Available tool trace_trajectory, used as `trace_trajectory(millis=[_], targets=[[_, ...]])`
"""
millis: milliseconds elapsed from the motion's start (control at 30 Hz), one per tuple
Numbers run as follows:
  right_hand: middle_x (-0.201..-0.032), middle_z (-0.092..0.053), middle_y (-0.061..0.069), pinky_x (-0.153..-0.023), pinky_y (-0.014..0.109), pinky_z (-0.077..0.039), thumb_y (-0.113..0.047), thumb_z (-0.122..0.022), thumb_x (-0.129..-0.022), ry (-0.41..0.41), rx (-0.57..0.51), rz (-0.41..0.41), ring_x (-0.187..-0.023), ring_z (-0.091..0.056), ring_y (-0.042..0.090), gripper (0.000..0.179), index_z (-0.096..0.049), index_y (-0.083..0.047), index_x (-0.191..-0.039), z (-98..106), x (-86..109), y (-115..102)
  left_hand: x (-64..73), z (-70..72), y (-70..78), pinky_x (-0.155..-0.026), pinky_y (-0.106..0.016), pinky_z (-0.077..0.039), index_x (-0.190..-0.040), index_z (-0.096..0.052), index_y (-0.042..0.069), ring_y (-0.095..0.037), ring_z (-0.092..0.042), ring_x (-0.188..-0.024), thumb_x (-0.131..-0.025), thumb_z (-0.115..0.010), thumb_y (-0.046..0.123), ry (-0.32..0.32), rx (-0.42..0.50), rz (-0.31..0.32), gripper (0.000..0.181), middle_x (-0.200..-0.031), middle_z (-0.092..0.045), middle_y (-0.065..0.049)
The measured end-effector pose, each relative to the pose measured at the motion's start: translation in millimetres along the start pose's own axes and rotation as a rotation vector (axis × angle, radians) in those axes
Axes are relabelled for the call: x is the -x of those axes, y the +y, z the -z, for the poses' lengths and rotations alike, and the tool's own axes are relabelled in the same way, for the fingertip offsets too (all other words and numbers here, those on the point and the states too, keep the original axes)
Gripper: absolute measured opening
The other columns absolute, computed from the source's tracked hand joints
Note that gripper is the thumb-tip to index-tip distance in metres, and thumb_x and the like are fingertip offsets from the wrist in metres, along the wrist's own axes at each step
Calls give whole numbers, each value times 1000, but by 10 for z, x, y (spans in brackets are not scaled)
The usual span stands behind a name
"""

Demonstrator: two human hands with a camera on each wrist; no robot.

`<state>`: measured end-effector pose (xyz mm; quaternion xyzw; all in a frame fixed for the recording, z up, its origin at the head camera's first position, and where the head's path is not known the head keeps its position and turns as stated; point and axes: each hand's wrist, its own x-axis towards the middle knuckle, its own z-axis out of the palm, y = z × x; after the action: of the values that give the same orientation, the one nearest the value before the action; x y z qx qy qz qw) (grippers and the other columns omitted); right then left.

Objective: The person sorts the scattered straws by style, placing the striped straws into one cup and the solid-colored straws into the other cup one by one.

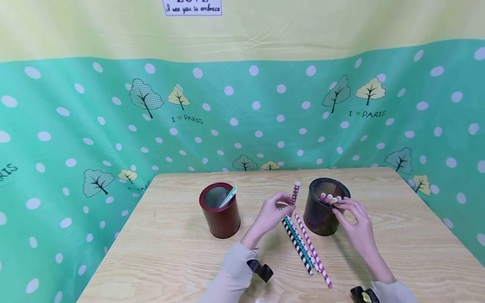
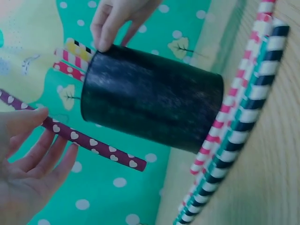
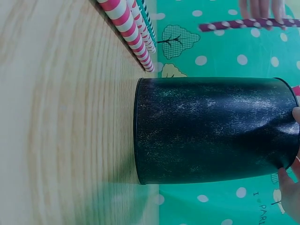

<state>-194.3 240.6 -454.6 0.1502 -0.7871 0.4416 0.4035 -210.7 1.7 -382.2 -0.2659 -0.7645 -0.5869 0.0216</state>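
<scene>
My left hand pinches a purple paper straw with white hearts, held upright in the air. In the left wrist view the straw slants past the thumb and fingertips. My right hand grips the rim of a black can. Thumb and fingertips touch the can near its top in the right wrist view. Several paper straws, pink, red and yellow among them, stick out of the can. On the table between the hands lie several more: pink-striped, black-striped and green ones.
A dark red can stands on the wooden table to the left, with green and white straws leaning in it. Behind the table hangs a green and yellow cloth printed with dots and trees.
</scene>
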Motion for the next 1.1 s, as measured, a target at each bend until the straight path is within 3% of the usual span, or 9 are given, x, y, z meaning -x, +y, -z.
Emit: trace_trajectory(millis=[267, 500, 700, 767, 800, 867, 1100], targets=[[-103, -60, 2, -98, 20, -25, -3, -67, -75, 2, -39, -16, -110, -43, 11, 18, -66, -8, -93, 5, -2, 11, -121, -40, 145, -76, -27, -48, -96, -58, -10, -29, -59, -88, -80, -59, -2, 144, 138, -44, 19, -94, -60, -22], [-104, -59, -1, -97, 20, -26, -7, -68, -75, -2, -7, -5, -110, -44, 11, 19, -67, -12, -93, -15, 64, 216, -182, -40, 285, -78, -29, -48, -98, -56, -12, -35, -58, -89, -80, -59, -3, 215, 225, -77, 20, -96, -59, -25], [-106, -59, -1, -100, 22, -25, -11, -70, -74, -13, 0, 14, -113, -43, 13, 22, -67, -14, -96, -44, 108, 454, -240, -52, 383, -82, -35, -46, -98, -55, -13, -34, -56, -92, -80, -57, -5, 252, 231, -149, 20, -97, -56, -26], [-107, -59, 1, -101, 24, -23, -10, -69, -75, -17, -33, 10, -114, -42, 15, 22, -66, -12, -96, -44, 104, 440, -255, -63, 404, -83, -36, -46, -99, -55, -14, -34, -55, -92, -80, -57, -5, 260, 234, -169, 20, -97, -56, -26], [-106, -59, 0, -100, 22, -24, -12, -69, -75, -14, 1, 16, -113, -43, 14, 22, -66, -14, -96, -50, 107, 473, -263, -71, 413, -83, -36, -46, -99, -55, -14, -34, -55, -92, -80, -57, -6, 266, 235, -177, 20, -97, -56, -26], [-106, -59, -3, -98, 20, -26, -12, -69, -75, -10, 36, 14, -112, -43, 12, 21, -67, -16, -96, -53, 104, 464, -276, -86, 423, -83, -34, -46, -99, -55, -14, -33, -55, -92, -80, -57, -6, 279, 238, -188, 20, -98, -56, -26], [-99, -59, 4, -95, 14, -25, 6, -67, -71, -14, 9, -22, -109, -42, 5, 18, -64, 2, -88, 21, -37, -107, -301, -152, 441, -82, -29, -46, -100, -56, -12, -30, -56, -93, -80, -56, -6, 288, 245, -197, 21, -100, -57, -25]])
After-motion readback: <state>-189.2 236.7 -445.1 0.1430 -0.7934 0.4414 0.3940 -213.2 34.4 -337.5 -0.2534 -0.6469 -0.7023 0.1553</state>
